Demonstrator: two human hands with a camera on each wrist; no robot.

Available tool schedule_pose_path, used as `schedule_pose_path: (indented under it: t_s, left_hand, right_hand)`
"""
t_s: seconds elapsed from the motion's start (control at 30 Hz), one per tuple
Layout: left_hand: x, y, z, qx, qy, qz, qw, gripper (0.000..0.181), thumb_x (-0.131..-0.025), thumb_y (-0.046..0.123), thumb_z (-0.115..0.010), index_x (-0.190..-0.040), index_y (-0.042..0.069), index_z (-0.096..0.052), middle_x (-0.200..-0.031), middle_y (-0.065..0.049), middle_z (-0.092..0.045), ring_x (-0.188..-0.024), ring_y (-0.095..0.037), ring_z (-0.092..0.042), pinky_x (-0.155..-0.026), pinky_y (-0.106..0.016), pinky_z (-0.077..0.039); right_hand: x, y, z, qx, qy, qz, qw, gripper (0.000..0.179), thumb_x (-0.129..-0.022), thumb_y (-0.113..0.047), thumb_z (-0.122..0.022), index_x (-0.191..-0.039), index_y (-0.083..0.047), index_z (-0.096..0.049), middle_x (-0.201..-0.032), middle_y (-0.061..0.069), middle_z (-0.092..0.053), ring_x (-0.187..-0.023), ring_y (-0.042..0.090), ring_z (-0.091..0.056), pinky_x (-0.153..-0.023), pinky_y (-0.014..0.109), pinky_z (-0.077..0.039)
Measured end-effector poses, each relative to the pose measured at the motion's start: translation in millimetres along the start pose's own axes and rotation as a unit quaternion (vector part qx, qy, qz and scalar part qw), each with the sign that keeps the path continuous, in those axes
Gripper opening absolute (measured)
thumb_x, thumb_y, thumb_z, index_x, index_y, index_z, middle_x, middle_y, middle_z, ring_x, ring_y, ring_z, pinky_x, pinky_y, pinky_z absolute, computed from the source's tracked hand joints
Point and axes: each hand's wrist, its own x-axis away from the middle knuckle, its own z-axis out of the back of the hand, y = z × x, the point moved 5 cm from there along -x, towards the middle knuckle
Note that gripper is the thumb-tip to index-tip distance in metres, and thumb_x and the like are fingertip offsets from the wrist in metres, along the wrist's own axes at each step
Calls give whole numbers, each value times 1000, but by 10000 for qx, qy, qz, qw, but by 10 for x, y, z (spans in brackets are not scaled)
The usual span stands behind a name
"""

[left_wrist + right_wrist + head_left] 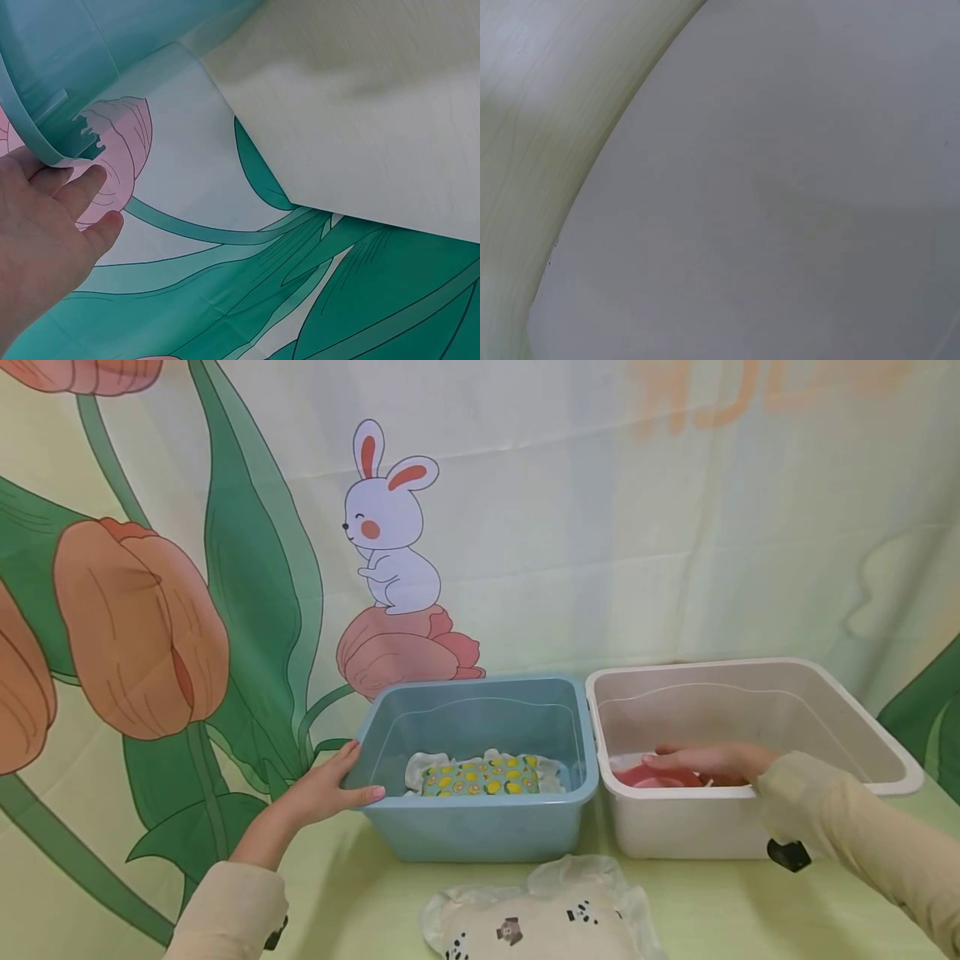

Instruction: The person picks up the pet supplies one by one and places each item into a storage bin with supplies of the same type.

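Observation:
At the near left corner of a blue plastic bin point(480, 831), my left hand point(322, 789) holds the rim, thumb over the front edge. The left wrist view shows its fingers point(88, 193) against the outside below the rim. Inside that bin lies a small frilled pillow point(480, 777) with a lemon print. My right hand point(712, 762) reaches into a white bin point(690, 822), palm down, its fairly straight fingers touching a smooth pinkish-red thing point(660, 777). The front wall hides part of that thing, so its kind is unclear. Only the bin's pale outer wall point(742, 187) fills the right wrist view.
A cream frilled pillow point(555, 918) with animal faces lies on the pale green table point(720, 910), in front of the bins. The two bins stand side by side. Behind them hangs a cloth backdrop point(540, 527) printed with tulips and a rabbit.

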Motion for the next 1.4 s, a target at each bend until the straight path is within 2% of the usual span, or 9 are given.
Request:
schedule_pose_path:
  t_s: [0.33,0.67,1.07,1.4]
  left_hand:
    - [-9,-28,-6,24,26,76,10000,98,-78,54,-56,-142,0,-6,-148,-21,-2,-133,-43,-9,-100,-60,-19]
    - [-13,-34,-11,13,-1,107,9999,98,-78,55,-56,-142,0,-6,-148,-20,-1,-132,-43,-8,-100,-60,-19]
    - [-1,-38,-4,116,29,36,9999,97,-79,53,-56,-142,0,-5,-148,-21,0,-133,-43,-7,-100,-60,-18]
    - [6,-6,-2,75,24,7,10000,96,-80,53,-55,-142,-1,-6,-147,-21,-1,-132,-44,-8,-100,-60,-19]
  right_hand:
    - [-14,12,-7,243,19,52,9997,93,-76,-65,-47,-142,-7,-15,-143,23,-17,-123,43,-24,-96,59,-26]
    - [8,-5,-15,200,-73,97,9997,91,-79,-61,-47,-141,-2,-15,-143,24,-17,-125,42,-23,-99,58,-22]
    - [31,13,-7,164,20,-157,9997,95,-75,-65,-48,-140,-3,-19,-140,24,-23,-120,40,-29,-97,57,-26]
    - [46,2,-12,219,57,-185,9996,95,-75,-65,-48,-140,-1,-20,-140,25,-23,-121,40,-29,-97,57,-27]
